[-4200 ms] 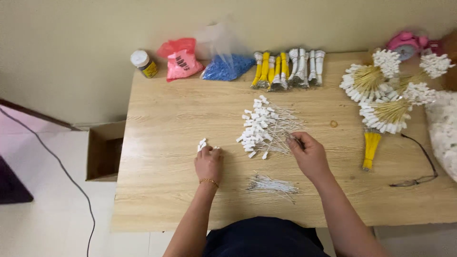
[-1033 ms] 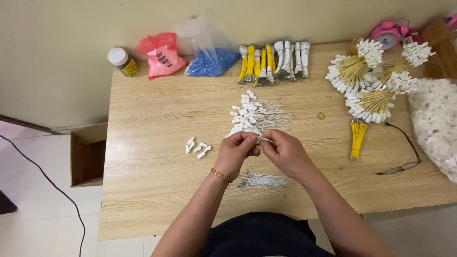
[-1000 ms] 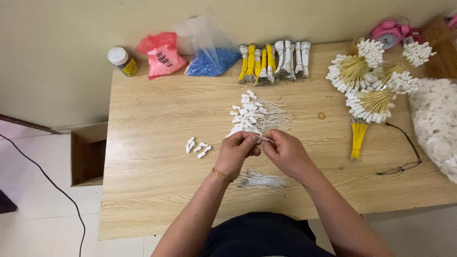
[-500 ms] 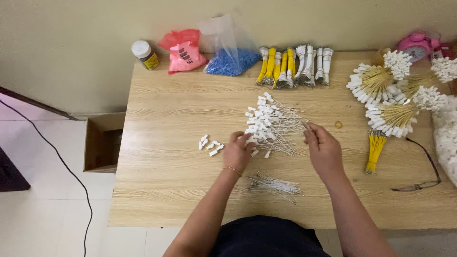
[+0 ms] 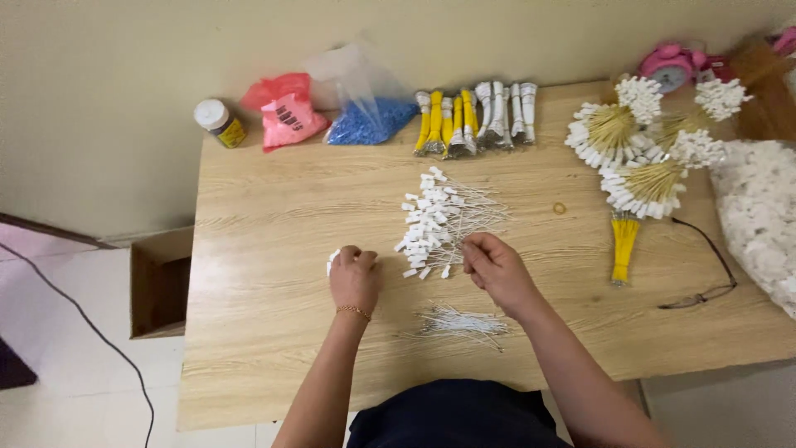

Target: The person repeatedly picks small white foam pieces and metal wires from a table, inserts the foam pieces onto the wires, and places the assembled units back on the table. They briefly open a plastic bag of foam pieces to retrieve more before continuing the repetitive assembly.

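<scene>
My left hand (image 5: 355, 277) rests on the wooden table (image 5: 274, 315), its fingers curled over a few small white caps (image 5: 333, 259) at the table's left-middle. A gold bracelet circles that wrist. My right hand (image 5: 494, 267) sits just right of a pile of thin wires with white tips (image 5: 441, 220); its fingertips pinch near the pile's lower edge, and what lies between them is too small to make out. A smaller heap of bare thin wires (image 5: 463, 321) lies between my forearms, near the front edge.
Along the back edge stand a jar (image 5: 217, 123), a red bag (image 5: 285, 111), a clear bag of blue beads (image 5: 368, 116) and yellow and white bundles (image 5: 474, 118). Fanned white-tipped bundles (image 5: 648, 158), a sack of white pieces (image 5: 761, 217) and glasses (image 5: 703, 282) lie right. A cardboard box (image 5: 159, 282) stands on the floor at left.
My hands were together in front of the pile a second ago. They have parted: the left went left to the small white caps, the right stayed by the pile.
</scene>
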